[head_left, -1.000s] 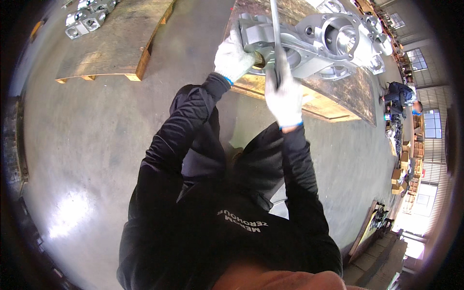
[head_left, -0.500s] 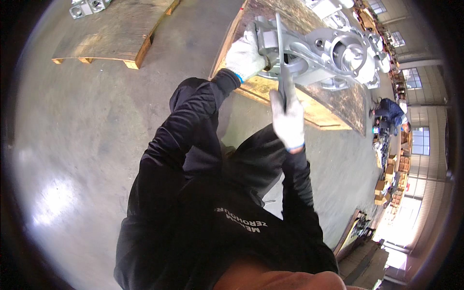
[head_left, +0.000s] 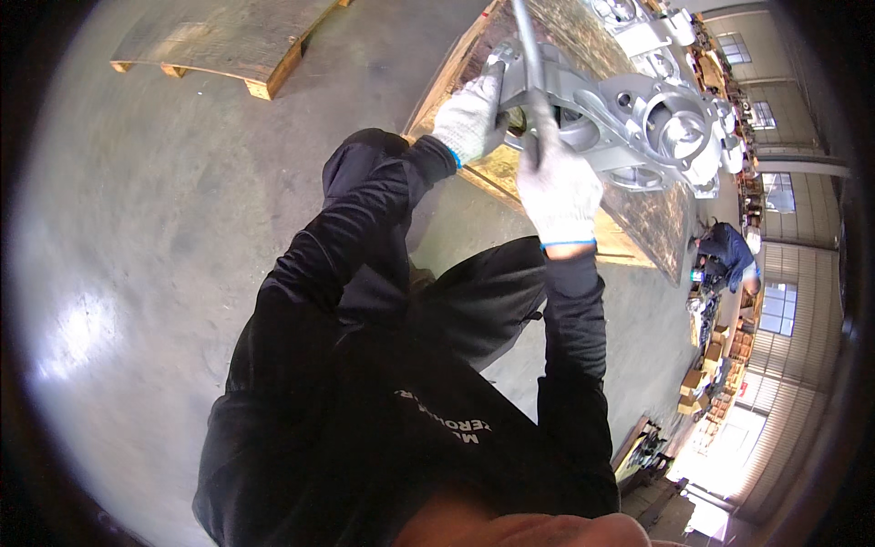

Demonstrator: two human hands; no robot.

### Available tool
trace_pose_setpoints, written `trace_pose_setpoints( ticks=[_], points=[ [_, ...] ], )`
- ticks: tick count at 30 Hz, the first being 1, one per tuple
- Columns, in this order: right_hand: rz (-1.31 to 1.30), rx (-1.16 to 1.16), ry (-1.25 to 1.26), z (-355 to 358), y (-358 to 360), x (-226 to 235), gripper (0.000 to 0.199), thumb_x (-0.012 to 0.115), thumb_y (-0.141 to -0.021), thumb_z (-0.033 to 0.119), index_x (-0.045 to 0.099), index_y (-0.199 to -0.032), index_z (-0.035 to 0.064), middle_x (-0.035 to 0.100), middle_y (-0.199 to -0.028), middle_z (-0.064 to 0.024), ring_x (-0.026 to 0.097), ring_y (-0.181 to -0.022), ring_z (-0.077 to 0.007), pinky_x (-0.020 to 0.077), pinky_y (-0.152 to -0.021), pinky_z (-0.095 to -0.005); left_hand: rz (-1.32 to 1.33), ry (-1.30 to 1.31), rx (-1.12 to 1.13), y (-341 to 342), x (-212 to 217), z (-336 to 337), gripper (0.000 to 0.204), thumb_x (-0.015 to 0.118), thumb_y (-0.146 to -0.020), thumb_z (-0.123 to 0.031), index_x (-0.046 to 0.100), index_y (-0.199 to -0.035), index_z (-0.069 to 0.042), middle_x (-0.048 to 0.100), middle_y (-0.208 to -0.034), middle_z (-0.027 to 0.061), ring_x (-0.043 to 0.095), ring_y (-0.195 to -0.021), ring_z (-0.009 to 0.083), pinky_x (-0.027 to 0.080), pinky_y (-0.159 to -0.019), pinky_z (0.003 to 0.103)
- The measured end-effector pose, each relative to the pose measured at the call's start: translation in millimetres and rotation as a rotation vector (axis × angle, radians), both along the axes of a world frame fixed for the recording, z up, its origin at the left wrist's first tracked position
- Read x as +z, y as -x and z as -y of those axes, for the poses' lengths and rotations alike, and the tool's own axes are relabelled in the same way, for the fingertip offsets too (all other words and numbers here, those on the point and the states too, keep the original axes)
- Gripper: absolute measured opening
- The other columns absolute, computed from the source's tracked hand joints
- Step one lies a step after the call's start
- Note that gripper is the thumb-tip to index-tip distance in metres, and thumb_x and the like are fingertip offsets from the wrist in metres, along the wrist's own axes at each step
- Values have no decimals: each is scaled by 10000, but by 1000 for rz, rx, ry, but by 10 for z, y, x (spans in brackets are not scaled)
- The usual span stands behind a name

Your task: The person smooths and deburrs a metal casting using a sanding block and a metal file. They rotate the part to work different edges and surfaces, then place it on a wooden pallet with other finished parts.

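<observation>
A silvery cast metal housing (head_left: 592, 114) with several round bores lies on a wooden pallet (head_left: 652, 214) in front of me. My left hand (head_left: 469, 118), in a white knit glove, is closed around the near left edge of the housing. Gloved the same way, my right hand (head_left: 558, 182) grips the near end of a long, narrow grey file (head_left: 529, 46). The file runs away from me across the housing's left part, close to a bore near my left fingers. Its far tip reaches the top rim of the picture, and motion blurs the hand a little.
More silvery castings (head_left: 643, 32) stand farther back on the pallet. Another wooden pallet (head_left: 214, 41) lies at the far left on the concrete floor (head_left: 182, 210). To the right, a person in dark blue (head_left: 725, 251) bends over near cardboard boxes (head_left: 694, 387) and shelving.
My right hand has pushed the file forward, away from me, over the housing. My left hand keeps its hold on the housing's edge. The whole view has shifted slightly.
</observation>
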State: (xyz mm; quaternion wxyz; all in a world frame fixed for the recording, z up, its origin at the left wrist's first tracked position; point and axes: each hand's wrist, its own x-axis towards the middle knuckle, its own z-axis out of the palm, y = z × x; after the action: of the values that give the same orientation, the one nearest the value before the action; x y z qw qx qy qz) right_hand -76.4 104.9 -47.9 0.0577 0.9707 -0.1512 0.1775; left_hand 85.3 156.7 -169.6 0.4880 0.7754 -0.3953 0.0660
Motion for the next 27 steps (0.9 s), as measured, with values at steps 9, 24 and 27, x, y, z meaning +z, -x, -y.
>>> trace_pose_setpoints(
  ticks=[9, 24, 27],
  points=[
    [3, 31, -245, -265, -79, 170, 598, 633, -964, 226, 481, -1542, 243, 682, -700, -173, 695, -607, -376, 547, -574, -510, -88, 116, -92, 76, -155, -75, 928, 723, -908, -219, 174, -1622, 2, 541, -1392, 289, 563, -1285, 430, 486, -1058, 442],
    [394, -72, -496, 561, 1261, 265, 350, 645, -1006, 82, 655, -1343, -9, 760, -1140, -188, 729, -1048, -201, 560, -898, -320, -864, 682, -687, 1063, 610, 449, 394, 471, -1128, -253, 534, -1366, 54, 617, -1301, 111, 586, -1210, 147, 455, -1060, 282],
    [248, -74, -570, 604, 1343, 680, 357, 650, -993, 79, 662, -1331, -33, 760, -1098, -211, 726, -987, -164, 555, -875, -308, -999, 636, -710, 1079, 858, 825, 402, 429, -1138, -309, 574, -1189, 63, 678, -1026, 118, 670, -864, 161, 538, -724, 299]
  ],
)
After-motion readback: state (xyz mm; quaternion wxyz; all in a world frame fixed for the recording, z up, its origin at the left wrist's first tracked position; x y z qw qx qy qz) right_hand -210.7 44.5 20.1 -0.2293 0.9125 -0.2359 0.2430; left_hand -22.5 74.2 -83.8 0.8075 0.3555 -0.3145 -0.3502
